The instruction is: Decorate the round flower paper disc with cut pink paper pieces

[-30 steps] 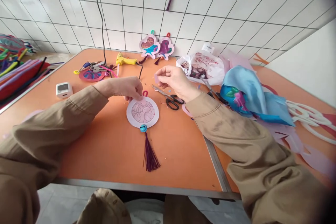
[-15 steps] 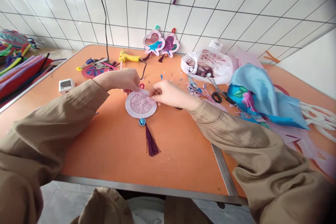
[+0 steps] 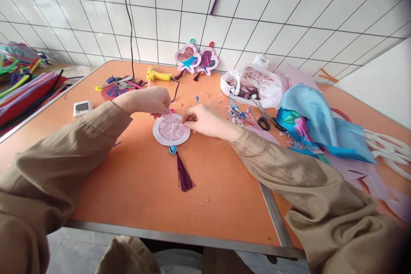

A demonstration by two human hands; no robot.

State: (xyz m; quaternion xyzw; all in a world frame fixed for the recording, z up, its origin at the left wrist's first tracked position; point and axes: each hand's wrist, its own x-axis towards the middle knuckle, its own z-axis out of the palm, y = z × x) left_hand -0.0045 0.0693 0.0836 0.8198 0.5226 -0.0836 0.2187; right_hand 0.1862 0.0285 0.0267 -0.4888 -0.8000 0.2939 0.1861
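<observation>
A round pale-pink paper ornament [image 3: 171, 132] with a drawn flower lies flat on the orange table [image 3: 135, 180]. A blue bell [image 3: 173, 150] and a dark purple tassel [image 3: 184, 174] hang from its near edge. My left hand [image 3: 150, 100] pinches the ornament's top edge by a small pink loop. My right hand [image 3: 201, 120] is closed in a pinch at the ornament's right rim, where a small pink paper piece shows between its fingers and the rim. Both arms wear tan sleeves.
Black-handled scissors [image 3: 265, 122] lie right of my right hand among paper scraps. A yellow glue gun [image 3: 157, 75], two finished ornaments [image 3: 195, 59], a white plastic bag [image 3: 253, 84], blue fabric [image 3: 308, 120], a small white device [image 3: 82, 108] and coloured pipe cleaners [image 3: 22, 90] surround the area.
My right hand came down from above the table with a small pink piece and now rests at the ornament's right rim. The left hand stays on the top edge.
</observation>
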